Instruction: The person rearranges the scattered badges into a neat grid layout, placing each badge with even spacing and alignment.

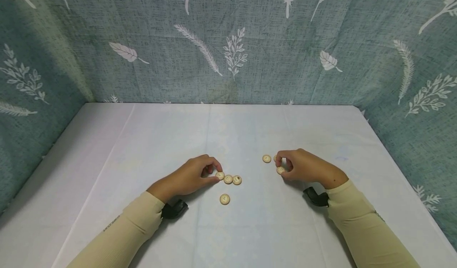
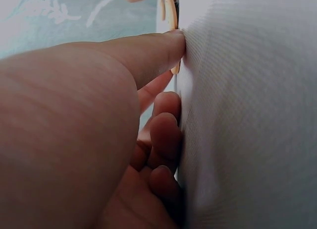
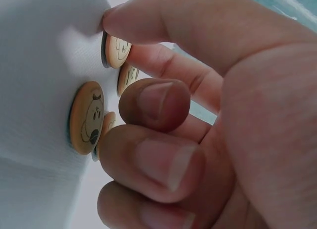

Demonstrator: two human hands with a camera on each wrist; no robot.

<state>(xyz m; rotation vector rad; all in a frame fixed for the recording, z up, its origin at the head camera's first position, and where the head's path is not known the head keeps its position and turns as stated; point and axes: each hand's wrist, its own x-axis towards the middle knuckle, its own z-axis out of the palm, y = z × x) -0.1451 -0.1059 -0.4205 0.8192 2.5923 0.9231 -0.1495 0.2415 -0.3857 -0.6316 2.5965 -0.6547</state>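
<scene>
Small round wooden discs lie on the white table, with animal faces drawn on those in the right wrist view. My left hand pinches a disc between thumb and index finger, at the left end of a row with a middle disc and a right-hand disc. Between thumb and index finger, my right hand pinches another disc; it shows as a pale disc in the right wrist view. Just behind those fingers, a further disc is partly hidden. Left of it lies a separate disc.
Nearer the front lies a single disc below the left row. A green leaf-patterned cloth hangs behind the table and along both sides. Dark wrist devices sit under both sleeves, close over the white tabletop.
</scene>
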